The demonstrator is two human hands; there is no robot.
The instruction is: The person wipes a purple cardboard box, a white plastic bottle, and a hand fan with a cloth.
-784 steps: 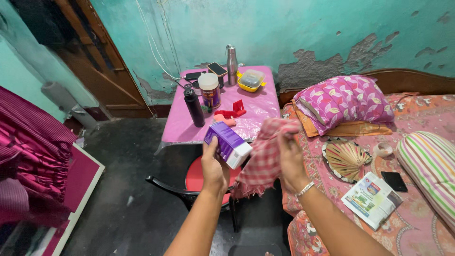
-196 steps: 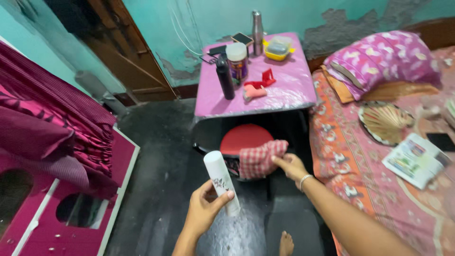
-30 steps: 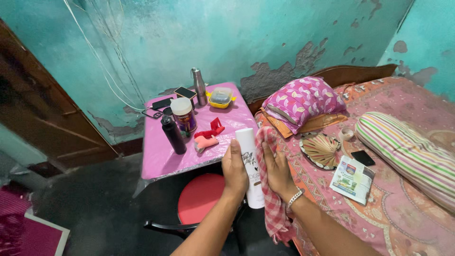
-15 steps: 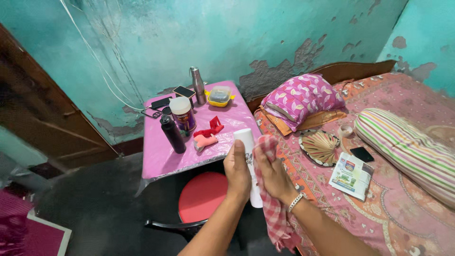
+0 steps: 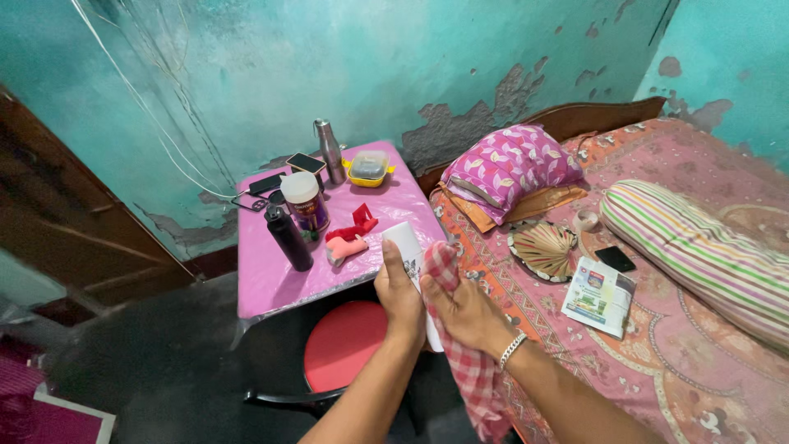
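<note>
My left hand [image 5: 400, 294] grips a white bottle [image 5: 408, 251] upright | my right hand [image 5: 464, 308] presses a red checked cloth [image 5: 460, 349] against it | both above the red stool [image 5: 341, 345], near the desk [image 5: 271, 279]

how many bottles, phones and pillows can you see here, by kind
bottles: 3 (white bottle in left hand, black bottle, steel bottle)
phones: 3 (two on the pink table, one on the bed)
pillows: 2
total: 8
</note>
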